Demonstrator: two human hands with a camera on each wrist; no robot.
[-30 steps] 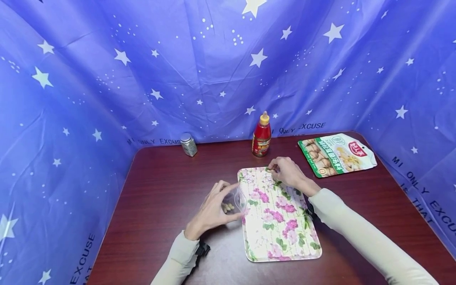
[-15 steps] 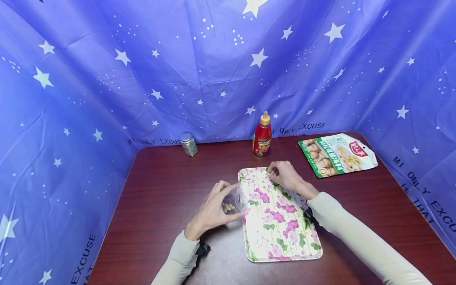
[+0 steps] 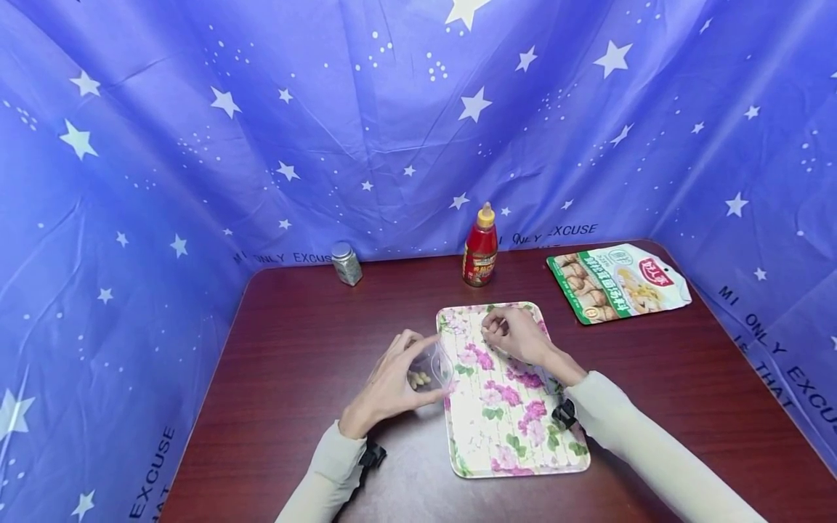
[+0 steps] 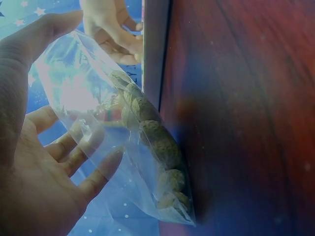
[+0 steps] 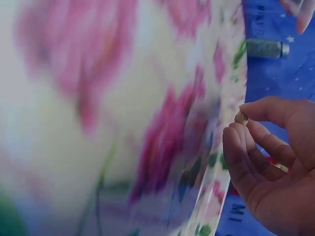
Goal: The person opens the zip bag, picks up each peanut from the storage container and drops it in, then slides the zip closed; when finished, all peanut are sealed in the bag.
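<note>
My left hand (image 3: 391, 379) holds a clear plastic bag (image 3: 439, 367) by its mouth, thumb and fingers spread around it, at the left edge of a flowered tray (image 3: 484, 443). Several peanuts (image 4: 152, 132) in their shells lie along the lower side of the bag in the left wrist view. Over the far part of the tray is my right hand (image 3: 519, 334). In the right wrist view, its thumb and forefinger pinch a small tan piece (image 5: 240, 118) that looks like a peanut. The fingers mostly hide that piece in the head view.
A red sauce bottle (image 3: 480, 250) with a yellow cap stands behind the tray. To its left is a small glass jar (image 3: 346, 264) with a silvery lid. A green and white food pouch (image 3: 617, 283) lies at the back right. A starry curtain (image 3: 392, 109) surrounds the table.
My right hand has moved from the tray's far edge toward me and slightly left, staying over the tray. The left hand and the bag have hardly moved.
</note>
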